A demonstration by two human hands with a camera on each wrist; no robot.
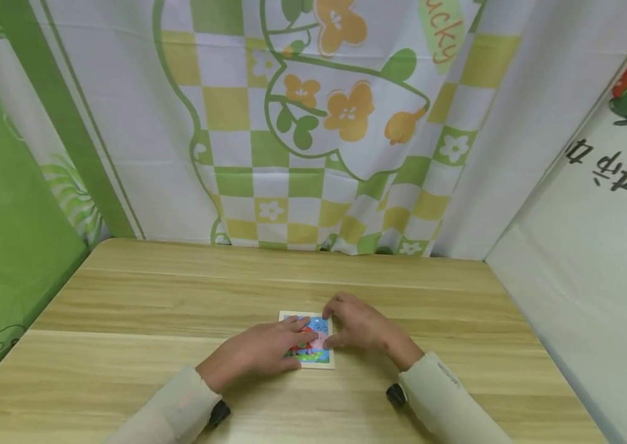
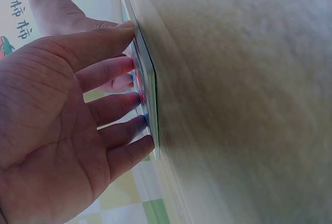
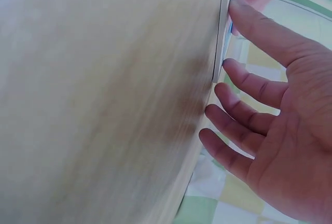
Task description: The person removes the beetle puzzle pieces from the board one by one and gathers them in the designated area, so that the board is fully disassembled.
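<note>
A small square picture board [image 1: 321, 357] lies flat on the wooden table, with a pale border and a colourful cartoon on a blue ground. My left hand [image 1: 266, 346] reaches over its left side, fingers spread and fingertips resting on the picture. From the right comes my right hand [image 1: 362, 327], its thumb and index finger at the board's right edge, the thumb on the face. In the right wrist view, the other fingers [image 3: 228, 154] extend past the board's corner, loosely bent. The left wrist view shows the board's thin side [image 2: 149, 73] close against the tabletop. Part of the picture is hidden under the left fingers.
The wooden table [image 1: 180, 277] stretches around the board on all sides. Behind it hangs a checked green and yellow curtain [image 1: 313, 185]. A green panel [image 1: 8, 203] stands at the left, and a white panel with lettering [image 1: 596, 246] at the right.
</note>
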